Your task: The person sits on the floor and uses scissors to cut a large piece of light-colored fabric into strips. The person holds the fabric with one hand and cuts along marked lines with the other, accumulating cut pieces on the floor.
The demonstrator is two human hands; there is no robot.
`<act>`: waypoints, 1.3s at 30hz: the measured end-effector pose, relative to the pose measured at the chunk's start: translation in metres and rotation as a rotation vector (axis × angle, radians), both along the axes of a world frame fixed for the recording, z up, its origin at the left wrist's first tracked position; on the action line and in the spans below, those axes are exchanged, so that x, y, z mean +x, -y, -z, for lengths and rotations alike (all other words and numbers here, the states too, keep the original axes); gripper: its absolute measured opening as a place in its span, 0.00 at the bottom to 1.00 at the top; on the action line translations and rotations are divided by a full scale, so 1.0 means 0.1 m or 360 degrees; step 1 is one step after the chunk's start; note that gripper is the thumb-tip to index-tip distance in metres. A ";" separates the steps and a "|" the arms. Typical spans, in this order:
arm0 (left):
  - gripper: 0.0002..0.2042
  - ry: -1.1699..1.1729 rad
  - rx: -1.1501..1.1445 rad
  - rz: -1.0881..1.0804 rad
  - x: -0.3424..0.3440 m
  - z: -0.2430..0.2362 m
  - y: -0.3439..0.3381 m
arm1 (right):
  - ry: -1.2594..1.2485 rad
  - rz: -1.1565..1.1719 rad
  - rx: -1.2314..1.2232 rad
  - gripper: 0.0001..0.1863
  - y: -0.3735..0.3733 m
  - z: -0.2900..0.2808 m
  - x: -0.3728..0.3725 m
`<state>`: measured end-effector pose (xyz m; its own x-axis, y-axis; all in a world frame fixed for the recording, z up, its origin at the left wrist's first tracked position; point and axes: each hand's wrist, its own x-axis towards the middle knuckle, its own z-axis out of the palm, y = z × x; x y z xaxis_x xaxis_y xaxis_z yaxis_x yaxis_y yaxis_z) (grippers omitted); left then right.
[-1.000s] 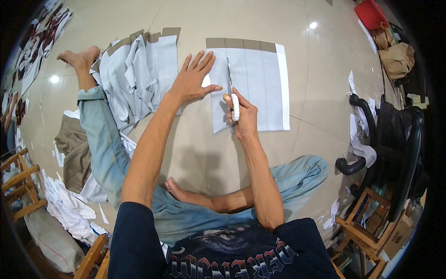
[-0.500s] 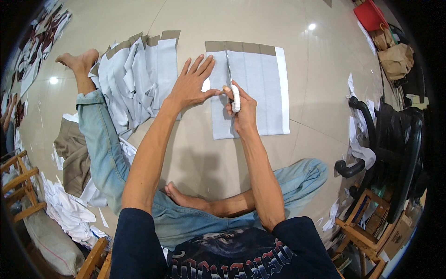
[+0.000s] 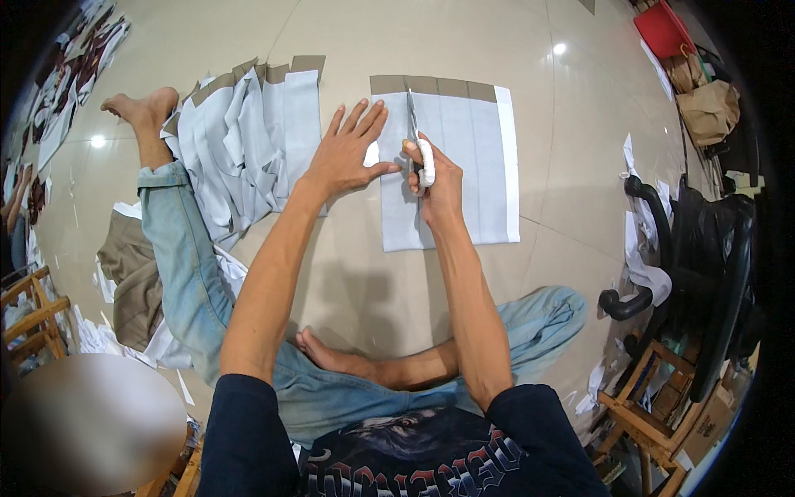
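Observation:
My left hand (image 3: 344, 159) lies spread beside a pale grey fabric sheet (image 3: 468, 174) on the tiled floor, its fingertips on the sheet's left edge. An olive band (image 3: 451, 86) runs along the sheet's far edge, with faint vertical lines below. My right hand (image 3: 443, 186) grips scissors (image 3: 426, 161) with a white-wrapped handle; their blades lie along a cut line running toward the olive band. Left of my left hand, many rumpled pale strips with olive tops (image 3: 248, 149) lie in a heap beside my outstretched bare foot (image 3: 141, 108).
An olive cloth (image 3: 132, 282) and white scraps (image 3: 95, 335) lie at left, near wooden frames (image 3: 33, 311). At right stand a black chair (image 3: 720, 273), a wooden frame (image 3: 629, 406), a paper bag (image 3: 708, 108) and a red container (image 3: 662, 25). A blurred area hides the lower left.
My right hand and the scissors have moved up along the sheet, toward the olive band. The sheet has shifted slightly down in view; my left hand stays spread at its left edge.

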<state>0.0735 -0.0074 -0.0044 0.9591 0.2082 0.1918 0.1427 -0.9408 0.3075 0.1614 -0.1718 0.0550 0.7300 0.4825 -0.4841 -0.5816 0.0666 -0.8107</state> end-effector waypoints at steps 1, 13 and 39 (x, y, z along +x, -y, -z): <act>0.51 0.0001 0.0025 -0.0004 0.00 0.00 0.01 | 0.0017 0.0005 -0.0016 0.32 -0.03 0.01 0.03; 0.52 -0.0012 0.0021 -0.0022 -0.01 -0.03 0.02 | -0.0012 0.0006 0.0032 0.29 -0.16 0.06 0.16; 0.49 -0.0433 0.0612 0.0049 -0.46 -0.80 -1.05 | -0.0081 0.0123 0.0130 0.32 2.63 -0.26 -0.60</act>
<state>0.0271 0.0978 0.0754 0.9898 0.1421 -0.0098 0.1402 -0.9841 -0.1086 0.1010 -0.4351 0.0812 0.7418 0.4653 -0.4829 -0.6126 0.1772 -0.7703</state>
